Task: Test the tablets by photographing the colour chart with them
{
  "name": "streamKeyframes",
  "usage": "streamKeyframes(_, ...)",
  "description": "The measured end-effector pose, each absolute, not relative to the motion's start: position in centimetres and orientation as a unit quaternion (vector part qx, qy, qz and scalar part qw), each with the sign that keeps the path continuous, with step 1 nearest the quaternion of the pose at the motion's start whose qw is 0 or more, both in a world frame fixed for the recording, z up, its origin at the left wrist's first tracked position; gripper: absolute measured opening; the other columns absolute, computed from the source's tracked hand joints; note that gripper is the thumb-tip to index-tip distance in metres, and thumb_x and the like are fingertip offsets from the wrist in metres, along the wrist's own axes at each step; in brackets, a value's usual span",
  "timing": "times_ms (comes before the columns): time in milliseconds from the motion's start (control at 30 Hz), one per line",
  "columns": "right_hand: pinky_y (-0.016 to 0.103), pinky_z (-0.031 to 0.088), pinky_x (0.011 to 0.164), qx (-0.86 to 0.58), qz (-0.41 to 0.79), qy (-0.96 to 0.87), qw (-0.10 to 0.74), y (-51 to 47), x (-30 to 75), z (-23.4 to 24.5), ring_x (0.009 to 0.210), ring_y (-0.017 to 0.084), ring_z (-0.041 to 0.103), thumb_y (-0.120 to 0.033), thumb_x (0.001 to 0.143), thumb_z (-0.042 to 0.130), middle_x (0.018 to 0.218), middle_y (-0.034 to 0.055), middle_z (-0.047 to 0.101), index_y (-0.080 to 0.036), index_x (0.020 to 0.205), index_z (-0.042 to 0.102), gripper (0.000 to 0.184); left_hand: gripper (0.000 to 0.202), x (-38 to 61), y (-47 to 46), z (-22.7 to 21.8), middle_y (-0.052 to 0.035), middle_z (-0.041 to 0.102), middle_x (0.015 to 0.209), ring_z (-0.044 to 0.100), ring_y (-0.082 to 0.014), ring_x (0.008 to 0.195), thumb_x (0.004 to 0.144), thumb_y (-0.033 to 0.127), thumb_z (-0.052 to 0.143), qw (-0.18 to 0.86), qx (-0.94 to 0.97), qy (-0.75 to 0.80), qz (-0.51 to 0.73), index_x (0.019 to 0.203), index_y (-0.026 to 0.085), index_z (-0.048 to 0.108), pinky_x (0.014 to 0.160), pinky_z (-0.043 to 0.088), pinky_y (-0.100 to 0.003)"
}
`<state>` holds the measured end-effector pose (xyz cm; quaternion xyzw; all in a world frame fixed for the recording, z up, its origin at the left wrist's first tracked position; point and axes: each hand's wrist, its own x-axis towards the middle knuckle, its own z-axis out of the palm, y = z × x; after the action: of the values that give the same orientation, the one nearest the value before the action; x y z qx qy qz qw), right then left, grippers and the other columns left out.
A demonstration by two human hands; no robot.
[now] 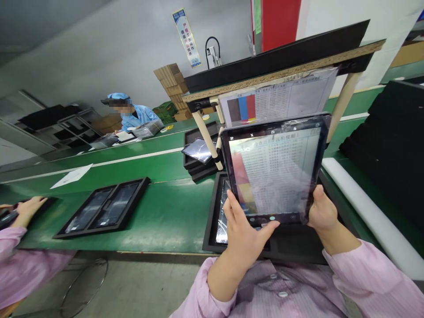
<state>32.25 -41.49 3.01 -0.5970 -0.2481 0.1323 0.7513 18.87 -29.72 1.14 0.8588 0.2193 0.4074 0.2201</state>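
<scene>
While both hands (245, 234) (323, 212) clasp its lower edge, tablet (274, 170) stands upright.

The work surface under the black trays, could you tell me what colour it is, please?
Green, with a pale stripe along it, seen in the head view.

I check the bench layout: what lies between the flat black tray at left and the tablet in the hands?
In the head view, only bare green belt lies between black tray and tablet.

Green conveyor belt (159, 212) runs across scene. Black tray (104, 207) with 2 wrapped screens lies on it, left. White paper sheet (71, 175) beyond. Stacked black trays (198, 152) near stand leg (207, 139). Co-worker in blue coat (139, 115) far back. Cardboard stack (172, 86) against wall.
</scene>
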Motion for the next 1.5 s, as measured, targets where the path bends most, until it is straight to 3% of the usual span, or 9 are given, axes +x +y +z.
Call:
streamKeyframes(200,0.055,0.051,0.105,-0.576,0.128,-0.266,0.762,-41.4,32.2,3.2,0.129,0.035,0.057,-0.091,0.081,0.04,0.114,0.012,0.072,-0.022,0.119,0.071,0.084,0.123,18.4,-29.4,0.9,-0.027,0.043,0.145,0.047,-0.0417,0.136,0.072,0.067,0.076,0.275,0.85,0.219,0.391,0.161,0.014,0.01,0.108,0.043,-0.062)
streamKeyframes(367,0.054,0.051,0.107,-0.574,0.091,-0.297,0.758,-41.9,31.4,3.6,0.135,0.033,0.051,-0.08,0.092,0.037,0.127,0.0095,0.067,-0.024,0.132,0.065,0.074,0.075,18.1,-27.1,0.8,-0.0181,0.059,0.14,0.058,-0.0307,0.129,0.088,0.067,0.059,0.588,0.675,0.153,0.419,0.147,0.022,0.049,0.107,0.049,-0.046)
streamKeyframes(600,0.044,0.029,0.125,-0.615,0.086,-0.378,0.687,-44.0,30.3,5.6,0.15,0.024,0.026,-0.069,0.101,0.033,0.163,-0.0023,0.025,-0.032,0.164,0.015,0.075,0.046,18.4,-25.6,1.0,0.0005,0.076,0.122,0.072,-0.0212,0.108,0.075,0.055,0.082,0.828,0.449,0.189,0.278,0.118,0.039,0.074,0.099,0.056,-0.036)
streamKeyframes(700,0.043,0.022,0.127,-0.655,0.015,-0.421,0.627,-44.7,31.4,6.7,0.152,0.023,0.019,-0.064,0.103,0.033,0.163,-0.0027,0.023,-0.029,0.163,0.014,0.072,0.042,18.4,-26.2,0.4,0.0028,0.076,0.12,0.072,-0.0193,0.108,0.078,0.052,0.081,0.846,0.428,0.182,0.259,0.118,0.043,0.073,0.103,0.054,-0.037)
streamKeyframes(900,0.038,0.035,0.121,-0.722,-0.051,-0.41,0.555,-46.0,32.7,7.1,0.15,0.025,0.025,-0.06,0.103,0.037,0.161,-0.0026,0.026,-0.027,0.163,0.023,0.07,0.043,18.3,-27.2,-0.7,0.0003,0.076,0.122,0.073,-0.0235,0.109,0.073,0.048,0.086,0.86,0.406,0.2,0.235,0.113,0.039,0.076,0.109,0.05,-0.046)
streamKeyframes(1133,0.048,0.044,0.114,-0.65,0.124,-0.196,0.724,-46.8,35.3,3.2,0.143,0.028,0.041,-0.084,0.092,0.022,0.159,0.0086,0.035,-0.02,0.164,0.016,0.096,0.063,20.4,-30.7,-0.1,-0.0099,0.066,0.14,0.06,-0.0305,0.132,0.08,0.052,0.078,0.852,0.416,0.278,0.156,0.135,0.027,0.064,0.116,0.042,-0.051)
streamKeyframes(1233,0.051,0.046,0.11,-0.682,0.152,-0.113,0.707,-47.4,37.7,0.5,0.134,0.029,0.051,-0.084,0.09,0.017,0.153,0.0138,0.045,-0.019,0.163,0.018,0.098,0.06,21.6,-31.7,-1.2,-0.0112,0.054,0.152,0.044,-0.03,0.146,0.086,0.054,0.07,0.819,0.489,0.279,0.113,0.137,0.023,0.062,0.123,0.033,-0.047)
streamKeyframes(1400,0.052,0.03,0.121,-0.737,0.141,-0.107,0.652,-49.1,38.2,-1.1,0.144,0.028,0.038,-0.081,0.092,0.03,0.155,0.0106,0.042,-0.027,0.161,0.027,0.088,0.069,21.3,-31.0,-2.0,-0.0121,0.038,0.163,0.03,-0.0314,0.153,0.088,0.061,0.062,0.735,0.631,0.243,0.044,0.146,0.024,0.054,0.126,0.021,-0.052)
streamKeyframes(1500,0.057,0.017,0.125,-0.808,0.087,-0.197,0.549,-49.8,36.2,-0.2,0.15,0.03,0.027,-0.074,0.095,0.039,0.159,0.0038,0.038,-0.033,0.15,0.049,0.07,0.067,19.9,-29.6,-1.0,-0.0125,0.042,0.161,0.039,-0.0296,0.149,0.094,0.059,0.053,0.689,0.693,0.187,0.103,0.151,0.025,0.047,0.123,0.031,-0.051)
